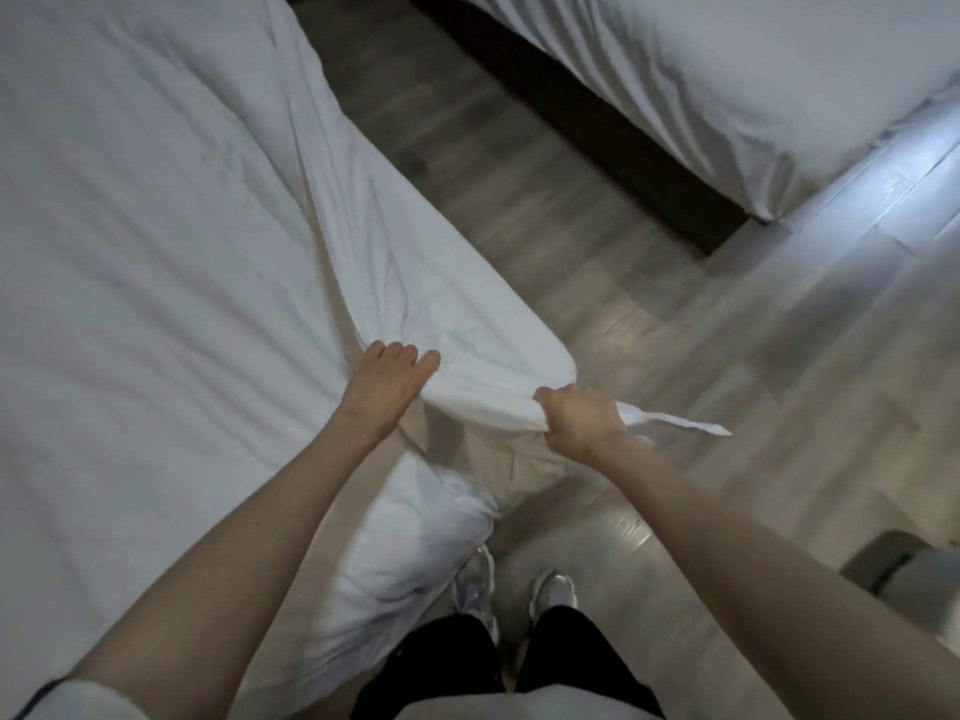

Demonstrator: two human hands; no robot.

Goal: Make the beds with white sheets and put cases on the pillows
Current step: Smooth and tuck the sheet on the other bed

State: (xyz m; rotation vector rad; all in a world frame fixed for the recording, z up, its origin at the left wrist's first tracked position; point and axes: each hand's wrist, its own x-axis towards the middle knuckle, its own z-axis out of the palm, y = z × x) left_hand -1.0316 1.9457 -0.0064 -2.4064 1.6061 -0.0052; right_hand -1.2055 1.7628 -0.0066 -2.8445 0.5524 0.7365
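A white sheet (171,241) covers the near bed, which fills the left half of the view. Its lower right corner (498,376) is lifted off the bed and stretched between my hands. My left hand (387,384) rests on top of the lifted fabric, fingers fairly straight; the thumb is hidden. My right hand (576,418) grips the bunched corner in a fist, and a thin white strip (675,420) of cloth sticks out to its right. Under the raised corner shows the beige mattress side (493,454).
A second bed (727,85) with white bedding on a dark base stands at the upper right. Grey wood-look floor (597,241) runs between the beds. My feet in light shoes (514,595) stand at the near bed's corner. A grey object (904,574) sits at the right edge.
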